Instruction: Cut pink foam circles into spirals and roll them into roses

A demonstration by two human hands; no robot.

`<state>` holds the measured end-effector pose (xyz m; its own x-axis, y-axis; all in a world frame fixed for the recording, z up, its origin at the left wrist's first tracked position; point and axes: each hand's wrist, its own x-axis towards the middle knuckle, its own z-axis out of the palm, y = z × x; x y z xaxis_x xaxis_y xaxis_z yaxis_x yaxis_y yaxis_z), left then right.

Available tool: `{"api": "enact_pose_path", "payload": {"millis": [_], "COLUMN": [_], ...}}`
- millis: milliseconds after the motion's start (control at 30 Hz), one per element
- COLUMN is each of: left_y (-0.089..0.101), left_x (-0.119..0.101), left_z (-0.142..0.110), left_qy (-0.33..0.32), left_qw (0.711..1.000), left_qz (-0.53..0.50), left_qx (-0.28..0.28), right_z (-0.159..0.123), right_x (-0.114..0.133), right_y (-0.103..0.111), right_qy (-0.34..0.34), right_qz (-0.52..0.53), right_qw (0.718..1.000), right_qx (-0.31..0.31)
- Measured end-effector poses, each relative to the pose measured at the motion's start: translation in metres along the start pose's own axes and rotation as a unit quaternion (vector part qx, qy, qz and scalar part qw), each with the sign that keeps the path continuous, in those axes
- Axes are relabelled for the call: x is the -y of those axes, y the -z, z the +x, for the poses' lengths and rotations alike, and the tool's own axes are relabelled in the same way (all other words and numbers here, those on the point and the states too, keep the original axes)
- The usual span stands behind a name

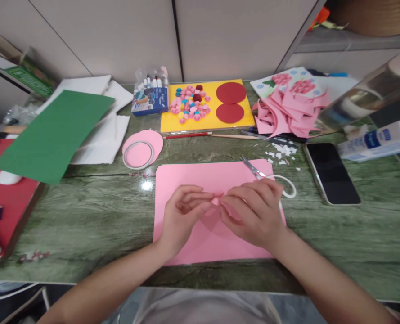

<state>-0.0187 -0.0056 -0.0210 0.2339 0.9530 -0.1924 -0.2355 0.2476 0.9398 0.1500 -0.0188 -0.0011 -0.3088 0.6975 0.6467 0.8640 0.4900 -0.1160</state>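
Note:
My left hand (186, 213) and my right hand (253, 209) meet above a stack of pink paper (186, 173). Between their fingertips is a small pink paper piece (216, 201), pinched from both sides. It looks rolled or curled, though the fingers cover part of it. Scissors (252, 167) with white handles lie on the stack's upper right corner, partly behind my right hand. Farther back, a yellow sheet (209, 125) carries a heap of small rolled paper bits (189, 103) in pink, blue, yellow and dark red, beside two red paper circles (231, 93).
Pink paper strips (287, 108) are piled at the back right, near white scraps (280, 153) and a phone (333, 173). A tape ring (138, 155) rests on pink circles at left. Green paper (56, 135), a marker box (150, 100) and a clear bottle (365, 92) stand around.

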Motion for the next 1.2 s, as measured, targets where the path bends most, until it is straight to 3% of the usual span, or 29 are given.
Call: {"api": "enact_pose_path", "payload": {"millis": [133,467,733,1200], "left_y": [-0.001,-0.003,-0.004,-0.005], "left_x": [0.002,-0.003,0.001,0.002], "left_z": [0.002,0.009,0.007,0.004], "left_qy": [-0.001,0.092,0.088,0.072], "left_qw": [0.999,0.991,0.990,0.993], "left_qz": [-0.040,-0.100,-0.105,-0.091], "left_qx": [-0.012,-0.003,-0.033,-0.024], "right_z": [0.000,-0.007,-0.008,-0.020], "right_x": [0.001,-0.003,0.000,-0.001], "right_y": [0.000,-0.004,-0.007,-0.012], "right_qy": [0.010,0.034,0.025,0.034], "right_qz": [-0.003,0.009,0.006,0.003], "right_qw": [1.000,0.999,1.000,0.997], "right_qx": [-0.011,-0.008,-0.016,-0.068]}}
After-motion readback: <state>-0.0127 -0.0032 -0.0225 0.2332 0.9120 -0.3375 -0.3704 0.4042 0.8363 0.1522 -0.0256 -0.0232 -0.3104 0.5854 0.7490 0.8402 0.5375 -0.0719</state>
